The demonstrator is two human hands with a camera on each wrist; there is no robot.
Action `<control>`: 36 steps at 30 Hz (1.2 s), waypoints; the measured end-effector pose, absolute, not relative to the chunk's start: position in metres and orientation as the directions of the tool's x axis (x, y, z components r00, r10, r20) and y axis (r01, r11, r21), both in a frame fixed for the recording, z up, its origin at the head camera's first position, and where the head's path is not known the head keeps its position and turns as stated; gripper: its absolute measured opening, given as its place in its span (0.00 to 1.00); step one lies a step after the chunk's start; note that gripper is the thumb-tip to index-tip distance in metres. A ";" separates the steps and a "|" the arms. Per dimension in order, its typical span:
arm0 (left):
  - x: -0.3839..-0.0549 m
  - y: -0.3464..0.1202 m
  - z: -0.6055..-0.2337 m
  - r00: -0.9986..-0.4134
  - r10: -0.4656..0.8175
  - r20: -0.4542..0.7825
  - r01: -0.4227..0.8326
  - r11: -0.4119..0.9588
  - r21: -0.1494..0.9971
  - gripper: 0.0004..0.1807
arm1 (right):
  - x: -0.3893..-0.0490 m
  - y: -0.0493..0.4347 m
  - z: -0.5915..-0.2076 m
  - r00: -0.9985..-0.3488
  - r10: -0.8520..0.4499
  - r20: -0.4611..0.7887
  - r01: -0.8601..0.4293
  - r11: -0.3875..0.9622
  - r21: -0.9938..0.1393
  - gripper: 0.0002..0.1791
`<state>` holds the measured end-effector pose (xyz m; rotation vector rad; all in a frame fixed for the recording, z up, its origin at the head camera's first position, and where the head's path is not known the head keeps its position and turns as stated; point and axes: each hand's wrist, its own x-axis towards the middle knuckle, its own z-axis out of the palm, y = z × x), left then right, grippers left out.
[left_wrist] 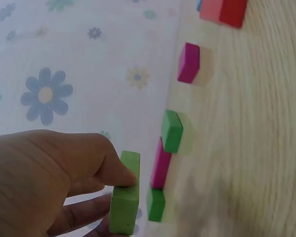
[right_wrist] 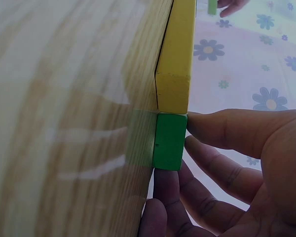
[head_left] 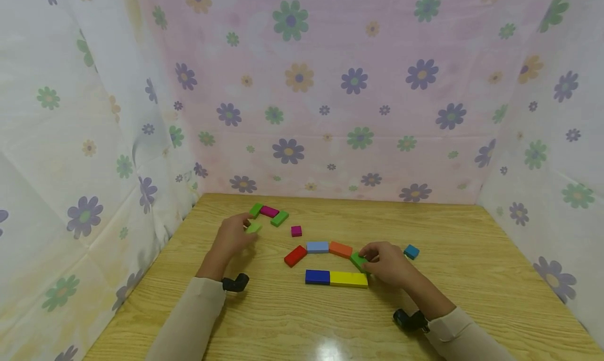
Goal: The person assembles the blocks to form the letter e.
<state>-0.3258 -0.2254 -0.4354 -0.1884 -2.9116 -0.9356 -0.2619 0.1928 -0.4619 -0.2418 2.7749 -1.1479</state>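
My left hand (head_left: 234, 234) pinches a light green block (left_wrist: 126, 197) between thumb and fingers, held up near the far left blocks. My right hand (head_left: 388, 264) grips a green block (right_wrist: 169, 142) that lies on the table by the right end of a yellow block (head_left: 348, 279). A dark blue block (head_left: 317, 277) adjoins the yellow one on the left. Behind them a bent row runs from a red block (head_left: 295, 256) through a light blue block (head_left: 317, 247) and an orange block (head_left: 340, 249) to the green one under my right fingers.
Beyond my left hand, a magenta block (head_left: 269, 211) lies between two green blocks, one nearer the right (head_left: 279, 218). A small magenta block (head_left: 296, 231) lies apart. A small blue block (head_left: 411, 252) sits right of my right hand. Flowered cloth (head_left: 330, 115) surrounds the wooden table.
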 end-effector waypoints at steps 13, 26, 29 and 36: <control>-0.309 -0.202 -0.415 -0.977 0.157 0.147 0.211 0.838 0.504 0.28 | -0.262 0.193 -0.462 -0.979 -0.196 -0.061 -0.095 0.693 -0.715 0.11; -0.293 -0.181 -0.405 -0.970 0.224 0.096 0.238 0.790 0.564 0.25 | -0.262 0.194 -0.461 -0.978 -0.197 -0.064 -0.093 0.693 -0.714 0.11; -0.289 -0.176 -0.406 -0.967 0.239 0.090 0.248 0.791 0.559 0.23 | -0.262 0.194 -0.461 -0.978 -0.198 -0.061 -0.096 0.693 -0.714 0.11; -0.286 -0.173 -0.409 -0.952 0.297 0.066 0.276 0.749 0.603 0.13 | -0.261 0.193 -0.460 -0.978 -0.198 -0.058 -0.097 0.689 -0.718 0.11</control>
